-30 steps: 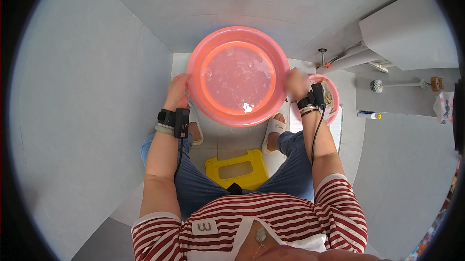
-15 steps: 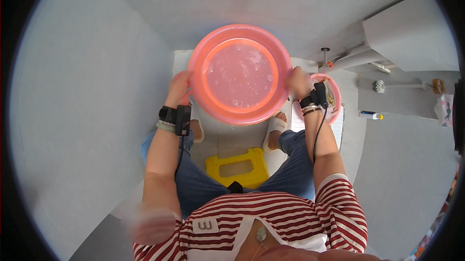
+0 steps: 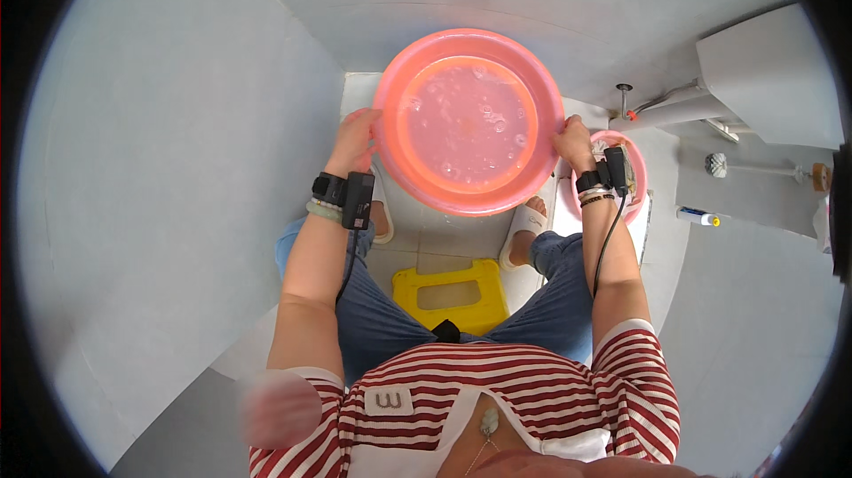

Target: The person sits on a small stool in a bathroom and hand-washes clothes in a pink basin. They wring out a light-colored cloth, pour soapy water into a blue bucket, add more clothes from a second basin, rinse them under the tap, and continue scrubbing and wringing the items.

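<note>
A large round pink basin [image 3: 395, 167] hangs between my hands, above the floor in front of my feet. Cloudy water [image 3: 457, 136] with bubbles covers its bottom. My left hand [image 3: 356, 139] grips the basin's left rim, its fingertips partly hidden beneath the edge. On the opposite side, my right hand [image 3: 574, 141] is closed on the right rim. Just below and beside my right wrist stands a smaller pink basin [image 3: 635, 158] with something crumpled, perhaps cloth, inside; my wrist covers part of it.
A yellow plastic stool [image 3: 493, 296] stands between my legs. To the right, a pipe [image 3: 674, 111] with a red-handled valve runs along the wall below a white cabinet-like box [image 3: 768, 74]. A white tube with a yellow cap [image 3: 698, 216] and a long-handled brush [image 3: 754, 167] are farther right.
Both hands and the basin appear shifted right and slightly up in the picture, as does the whole surrounding scene. The water's bubbles have moved about. My grip on the rim stays the same.
</note>
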`<state>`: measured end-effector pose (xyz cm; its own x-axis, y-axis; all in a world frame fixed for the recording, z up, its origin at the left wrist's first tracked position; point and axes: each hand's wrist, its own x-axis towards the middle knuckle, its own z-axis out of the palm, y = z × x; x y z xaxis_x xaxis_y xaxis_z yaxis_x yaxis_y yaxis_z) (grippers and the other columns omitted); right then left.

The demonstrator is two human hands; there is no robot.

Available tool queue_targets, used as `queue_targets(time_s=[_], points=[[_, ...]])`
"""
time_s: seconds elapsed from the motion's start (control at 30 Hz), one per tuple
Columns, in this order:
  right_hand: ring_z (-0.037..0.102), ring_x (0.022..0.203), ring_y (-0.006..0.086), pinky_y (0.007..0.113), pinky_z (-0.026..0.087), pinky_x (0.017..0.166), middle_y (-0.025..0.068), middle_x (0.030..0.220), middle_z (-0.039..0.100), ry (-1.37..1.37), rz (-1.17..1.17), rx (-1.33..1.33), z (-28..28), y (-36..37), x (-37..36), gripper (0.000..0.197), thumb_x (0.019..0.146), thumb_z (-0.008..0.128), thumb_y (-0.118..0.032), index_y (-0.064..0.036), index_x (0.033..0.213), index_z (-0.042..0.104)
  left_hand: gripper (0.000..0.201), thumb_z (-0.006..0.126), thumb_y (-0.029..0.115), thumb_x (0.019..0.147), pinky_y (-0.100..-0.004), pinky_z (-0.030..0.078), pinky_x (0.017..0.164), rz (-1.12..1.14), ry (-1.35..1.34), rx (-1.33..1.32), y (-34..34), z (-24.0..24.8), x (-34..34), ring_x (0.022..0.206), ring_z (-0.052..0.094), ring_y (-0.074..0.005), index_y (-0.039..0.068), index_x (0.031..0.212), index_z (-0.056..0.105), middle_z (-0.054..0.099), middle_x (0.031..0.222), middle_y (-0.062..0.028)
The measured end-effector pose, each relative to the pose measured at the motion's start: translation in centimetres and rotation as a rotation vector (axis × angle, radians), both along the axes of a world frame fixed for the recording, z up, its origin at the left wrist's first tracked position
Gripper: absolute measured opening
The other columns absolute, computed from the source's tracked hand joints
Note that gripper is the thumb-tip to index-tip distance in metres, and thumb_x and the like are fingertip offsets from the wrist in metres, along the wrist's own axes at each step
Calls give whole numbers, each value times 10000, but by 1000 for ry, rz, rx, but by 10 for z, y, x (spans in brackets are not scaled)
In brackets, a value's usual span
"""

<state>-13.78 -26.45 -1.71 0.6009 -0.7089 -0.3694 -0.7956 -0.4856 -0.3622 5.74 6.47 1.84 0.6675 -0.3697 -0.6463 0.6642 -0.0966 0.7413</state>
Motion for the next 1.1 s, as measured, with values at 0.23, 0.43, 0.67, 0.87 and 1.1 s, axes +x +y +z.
queue_targets(time_s=[0.23,0.43,0.67,0.87,1.1], points=[[604,872,367,388,488,754,268,910,600,-27,-34,24,-9,-4,-2,491,652,670,-213,95,982,477,319,569,256,815,-303,402,713,-3,-1,27,-3,7,-2,825,492,-132,85,1078,512,544,923,-29],[620,811,336,363,495,704,243,863,610,-69,-94,66,-8,5,-2,458,643,666,-219,86,943,501,192,567,245,809,-295,377,704,-16,-38,38,3,-6,4,822,477,-118,121,952,541,537,878,-2],[600,916,363,382,488,781,282,946,595,13,-109,113,7,19,-6,541,659,665,-238,104,1026,461,151,558,254,807,-308,358,736,-30,-60,76,6,-20,9,845,475,-109,138,902,543,544,854,16],[607,883,376,392,495,770,277,911,601,-50,-103,131,-3,19,-16,567,660,676,-244,104,1037,434,185,549,259,812,-316,362,738,-1,-33,100,4,-18,6,864,485,-132,118,932,545,559,887,-7],[616,843,358,380,501,740,252,870,605,-77,-76,120,-2,20,-18,546,646,696,-243,86,1001,442,234,558,253,808,-347,377,748,9,7,116,5,-21,10,854,482,-142,100,982,533,540,918,-32]])
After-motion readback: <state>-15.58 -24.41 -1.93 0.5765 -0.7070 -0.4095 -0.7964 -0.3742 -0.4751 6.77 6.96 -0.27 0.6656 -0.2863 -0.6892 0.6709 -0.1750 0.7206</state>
